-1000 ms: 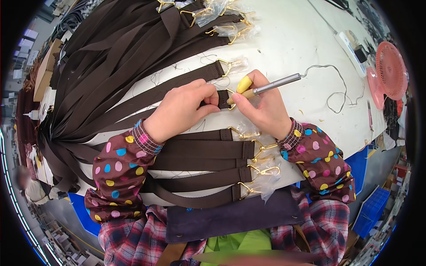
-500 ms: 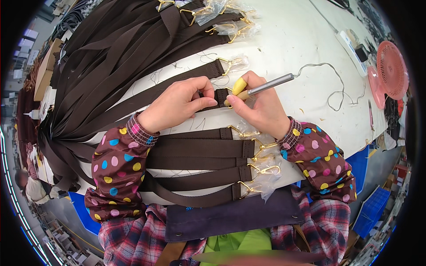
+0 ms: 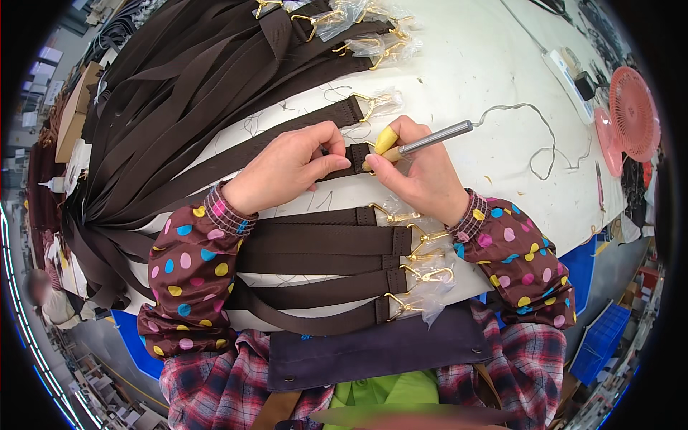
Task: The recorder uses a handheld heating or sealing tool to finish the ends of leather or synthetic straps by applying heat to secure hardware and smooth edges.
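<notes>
My right hand [image 3: 426, 172] is closed round a corded pen-shaped tool [image 3: 437, 136] that looks like a soldering iron, with a metal barrel and a tan section at the fingers. A yellow cover sits on one fingertip. The tool's working tip is hidden behind the fingers, close to the stitched end of a dark brown webbing strap [image 3: 357, 155]. My left hand [image 3: 287, 163] pinches this same strap just left of its end. Its gold metal clip is mostly hidden by my right hand. Another strap [image 3: 333, 115] with a gold snap hook [image 3: 369, 105] in clear plastic lies just beyond.
Several brown straps [image 3: 322, 247] with plastic-wrapped gold hooks lie nearer me. A large strap pile [image 3: 193, 64] covers the far left. On the right of the white table [image 3: 473, 79] are the tool's cord [image 3: 534, 107], a power strip [image 3: 566, 82] and a pink fan [image 3: 634, 115].
The tool in my right hand has shifted very slightly, its corded end a little lower and to the left. My left hand and the strap hold the same place.
</notes>
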A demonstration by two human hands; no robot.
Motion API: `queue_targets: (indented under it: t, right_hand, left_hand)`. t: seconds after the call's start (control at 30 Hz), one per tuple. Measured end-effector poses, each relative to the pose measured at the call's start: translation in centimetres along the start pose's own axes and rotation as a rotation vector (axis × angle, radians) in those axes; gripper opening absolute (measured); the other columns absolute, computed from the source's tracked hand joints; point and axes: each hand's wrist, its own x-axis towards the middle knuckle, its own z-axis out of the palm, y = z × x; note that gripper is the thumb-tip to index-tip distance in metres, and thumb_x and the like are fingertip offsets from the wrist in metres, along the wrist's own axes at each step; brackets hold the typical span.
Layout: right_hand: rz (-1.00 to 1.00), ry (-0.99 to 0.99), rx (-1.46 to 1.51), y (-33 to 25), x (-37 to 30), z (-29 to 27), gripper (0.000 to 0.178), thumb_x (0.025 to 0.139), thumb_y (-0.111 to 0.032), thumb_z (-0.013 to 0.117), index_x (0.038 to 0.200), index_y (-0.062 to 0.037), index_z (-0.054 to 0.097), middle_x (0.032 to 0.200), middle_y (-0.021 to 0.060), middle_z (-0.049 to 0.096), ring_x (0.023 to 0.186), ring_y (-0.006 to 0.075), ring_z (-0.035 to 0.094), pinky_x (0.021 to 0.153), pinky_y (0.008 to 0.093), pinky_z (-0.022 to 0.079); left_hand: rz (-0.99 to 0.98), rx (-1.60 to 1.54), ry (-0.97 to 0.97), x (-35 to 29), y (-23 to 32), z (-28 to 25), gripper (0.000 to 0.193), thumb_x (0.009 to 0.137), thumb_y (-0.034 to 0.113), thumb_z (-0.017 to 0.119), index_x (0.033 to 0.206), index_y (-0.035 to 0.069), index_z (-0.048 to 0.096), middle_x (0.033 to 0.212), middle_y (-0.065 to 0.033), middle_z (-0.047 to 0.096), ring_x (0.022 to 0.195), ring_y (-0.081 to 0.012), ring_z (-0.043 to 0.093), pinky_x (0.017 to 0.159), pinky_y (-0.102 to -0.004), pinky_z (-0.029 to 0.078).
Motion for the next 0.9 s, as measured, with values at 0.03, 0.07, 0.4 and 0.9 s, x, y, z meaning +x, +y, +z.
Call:
queue_targets:
  t: [0.03, 0.07, 0.4, 0.9]
  right_hand:
    - [-0.018, 0.006, -0.025, 0.0, 0.0, 0.0, 0.024, 0.078, -0.015, 0.070, 0.085, -0.0029, 0.049, 0.068, 0.0079, 0.059, 0.061, 0.0193, 0.056, 0.054, 0.0294, 0.045]
    - [-0.019, 0.007, -0.025, 0.0, 0.0, -0.1, 0.024, 0.078, -0.015, 0.070, 0.085, -0.0029, 0.049, 0.068, 0.0079, 0.059, 0.061, 0.0193, 0.056, 0.054, 0.0294, 0.045]
    - [0.069, 0.027, 0.078, -0.2, -0.2, -0.6, 0.021, 0.081, -0.012, 0.066, 0.087, -0.0022, 0.048, 0.071, 0.0098, 0.059, 0.062, 0.0190, 0.061, 0.057, 0.0289, 0.048]
    - [0.100, 0.009, 0.082, 0.0, -0.2, -0.4, 0.022, 0.080, -0.012, 0.066, 0.086, -0.0024, 0.047, 0.071, 0.0098, 0.059, 0.062, 0.0183, 0.059, 0.056, 0.0286, 0.047]
  left_hand:
    - [0.000, 0.000, 0.000, 0.0, 0.0, 0.0, 0.018, 0.090, 0.018, 0.062, 0.087, 0.004, 0.051, 0.064, -0.0029, 0.055, 0.050, -0.0097, 0.052, 0.048, -0.0253, 0.040]
    - [0.000, 0.018, -0.007, 0.0, -0.1, -0.1, 0.018, 0.090, 0.018, 0.061, 0.088, 0.004, 0.051, 0.066, -0.0035, 0.055, 0.052, -0.0095, 0.053, 0.048, -0.0255, 0.041]
    - [0.389, 0.404, 0.096, 1.0, -0.1, -0.2, 0.020, 0.083, 0.007, 0.066, 0.098, 0.005, 0.054, 0.091, -0.0036, 0.052, 0.071, -0.0140, 0.054, 0.064, -0.0268, 0.048]
    - [0.287, 0.371, -0.190, 3.1, 0.5, -1.2, 0.010, 0.083, 0.007, 0.065, 0.090, 0.005, 0.057, 0.089, -0.0042, 0.050, 0.082, -0.0187, 0.052, 0.073, -0.0289, 0.043]
